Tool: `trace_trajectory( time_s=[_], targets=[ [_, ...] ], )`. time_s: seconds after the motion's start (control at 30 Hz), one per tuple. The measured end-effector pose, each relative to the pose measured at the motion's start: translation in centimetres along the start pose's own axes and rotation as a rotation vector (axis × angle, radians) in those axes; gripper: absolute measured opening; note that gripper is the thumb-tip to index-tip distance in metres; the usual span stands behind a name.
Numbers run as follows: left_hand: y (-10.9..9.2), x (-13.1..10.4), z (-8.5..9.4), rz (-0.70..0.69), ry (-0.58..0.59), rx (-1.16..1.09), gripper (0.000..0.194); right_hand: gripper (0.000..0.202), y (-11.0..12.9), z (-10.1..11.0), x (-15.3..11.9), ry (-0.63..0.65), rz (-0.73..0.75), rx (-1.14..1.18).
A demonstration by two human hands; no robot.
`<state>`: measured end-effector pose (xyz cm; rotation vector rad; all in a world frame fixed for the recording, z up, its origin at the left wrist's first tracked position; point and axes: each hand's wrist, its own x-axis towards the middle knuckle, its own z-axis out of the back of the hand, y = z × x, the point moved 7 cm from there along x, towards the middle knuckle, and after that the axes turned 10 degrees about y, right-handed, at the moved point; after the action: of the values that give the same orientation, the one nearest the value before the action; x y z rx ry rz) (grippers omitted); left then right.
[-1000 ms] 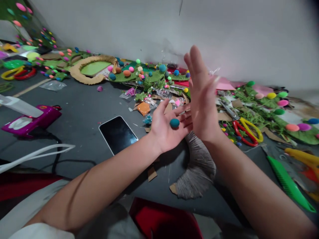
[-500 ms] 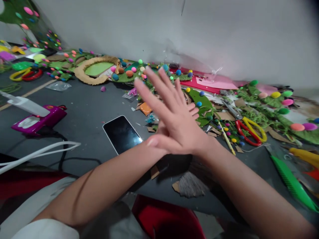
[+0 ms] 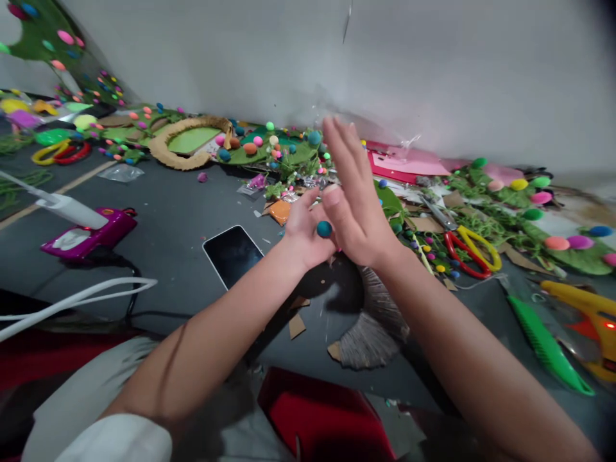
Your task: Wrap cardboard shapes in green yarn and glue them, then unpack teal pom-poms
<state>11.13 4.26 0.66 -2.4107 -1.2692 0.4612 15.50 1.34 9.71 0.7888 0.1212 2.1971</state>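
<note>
On the palm of my left hand (image 3: 304,234), which is turned up, rests a small blue-green ball (image 3: 324,229). My right hand (image 3: 355,212) is raised on edge just beside it, fingers stretched up and thumb towards the ball. Whether the right palm touches the ball I cannot tell. Below the hands lies a ring wrapped in grey yarn (image 3: 373,333), with bare cardboard at one end; my right forearm covers part of it. To the left of the hands a phone (image 3: 231,255) lies face up.
Red-and-yellow scissors (image 3: 471,250), a green-handled tool (image 3: 548,343) and a yellow glue gun (image 3: 584,308) lie to the right. A tan ring (image 3: 178,154) and coloured balls on leaves line the wall. A purple power adapter (image 3: 91,237) with cables sits left.
My right hand has turned from lying flat across the left to standing on edge, baring the blue-green ball on the left palm. More of the grey yarn ring shows.
</note>
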Motion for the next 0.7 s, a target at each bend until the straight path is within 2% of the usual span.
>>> trace_trajectory(
  time_s=[0.13,0.17,0.23,0.27,0.3,0.37,0.4,0.43,0.47,0.53,0.6,0.67,0.7],
  targets=[
    [-1.8,-0.6,0.0,-0.063,0.035,-0.096,0.062,0.058,-0.8,3.3,-1.7,-0.106,-0.048,0.252],
    [-2.3,-0.9,0.0,-0.086,0.029,-0.109,0.064,0.055,-0.8,4.0,-2.4,-0.094,-0.045,0.342],
    [-3.1,-1.9,0.0,-0.128,0.009,-0.107,0.067,0.044,-0.9,5.2,-4.5,0.034,-0.086,0.44],
    [-3.4,-2.5,0.0,-0.145,-0.001,-0.098,0.068,0.036,-1.1,5.0,-5.9,0.221,-0.144,0.482],
    [-3.7,-3.2,-0.1,-0.165,-0.009,-0.086,0.069,0.031,-1.3,4.5,-8.0,0.471,-0.233,0.523],
    [-4.2,-4.5,0.0,-0.21,-0.053,-0.057,0.07,0.032,-1.7,4.7,-14.0,0.898,-0.419,0.588],
    [-4.6,-5.2,0.2,-0.242,-0.08,-0.039,0.071,0.033,-2.0,5.4,-17.3,1.018,-0.506,0.585],
    [-4.9,-5.7,0.3,-0.262,-0.09,-0.022,0.073,0.034,-2.5,6.5,-20.5,1.073,-0.602,0.573],
    [-5.2,-6.1,0.3,-0.284,-0.081,-0.008,0.075,0.035,-3.3,7.8,-23.4,1.045,-0.718,0.545],
    [-5.5,-6.7,0.6,-0.306,-0.062,0.006,0.078,0.043,-5.8,11.2,-28.8,0.795,-0.997,0.421],
    [-5.6,-7.0,0.7,-0.326,-0.04,0.003,0.079,0.05,-7.6,14.2,-33.1,0.627,-1.122,0.258],
    [-5.5,-7.2,0.6,-0.336,-0.03,0.007,0.079,0.048,-9.6,18.7,-36.1,0.278,-1.322,-0.094],
    [-5.4,-7.4,0.5,-0.337,-0.031,0.011,0.079,0.046,-10.2,20.3,-37.1,0.167,-1.39,-0.217]
  ],
)
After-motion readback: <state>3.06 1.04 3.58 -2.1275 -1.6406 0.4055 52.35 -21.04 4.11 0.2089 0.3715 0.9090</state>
